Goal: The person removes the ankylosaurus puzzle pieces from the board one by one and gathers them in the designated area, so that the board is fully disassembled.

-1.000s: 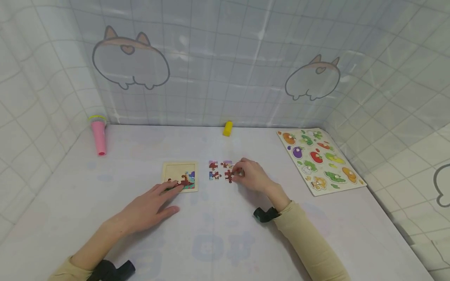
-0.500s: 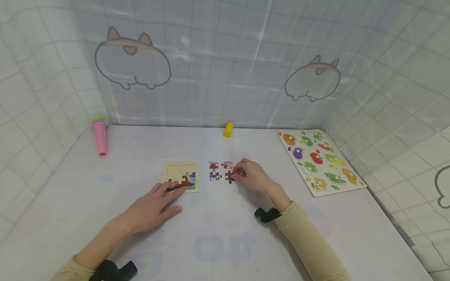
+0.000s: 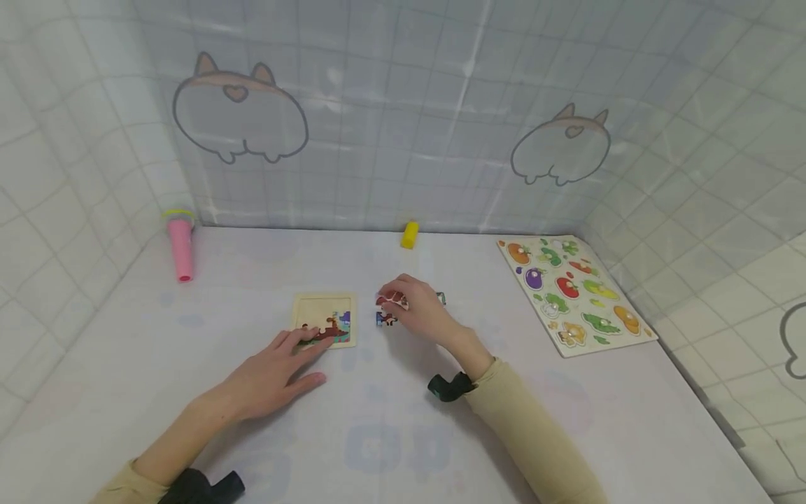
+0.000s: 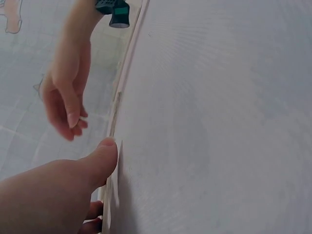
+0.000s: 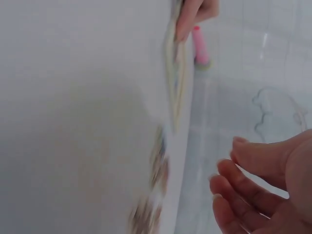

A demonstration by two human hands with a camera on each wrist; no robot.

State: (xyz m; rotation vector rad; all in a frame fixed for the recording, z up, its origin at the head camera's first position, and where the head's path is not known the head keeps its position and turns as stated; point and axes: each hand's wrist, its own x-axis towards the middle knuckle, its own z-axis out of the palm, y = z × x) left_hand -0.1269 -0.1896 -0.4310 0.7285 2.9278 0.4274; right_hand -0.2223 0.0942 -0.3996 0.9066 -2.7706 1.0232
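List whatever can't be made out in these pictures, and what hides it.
Head view: loose puzzle pieces, partly hidden by the right hand, so uncountable.
Head view: puzzle tray, lower left corner covered by the left hand.
Right wrist view: puzzle pieces' designs, smeared by blur.
Left wrist view: left hand, cut off by the picture's edge.

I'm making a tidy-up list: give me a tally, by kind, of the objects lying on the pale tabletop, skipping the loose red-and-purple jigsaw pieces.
Puzzle boards: 2 (square pale wooden jigsaw tray; large white board with vegetable pictures)
Pink plastic-looking microphone-shaped toy: 1
Small yellow cylinder-like block: 1
Total: 4
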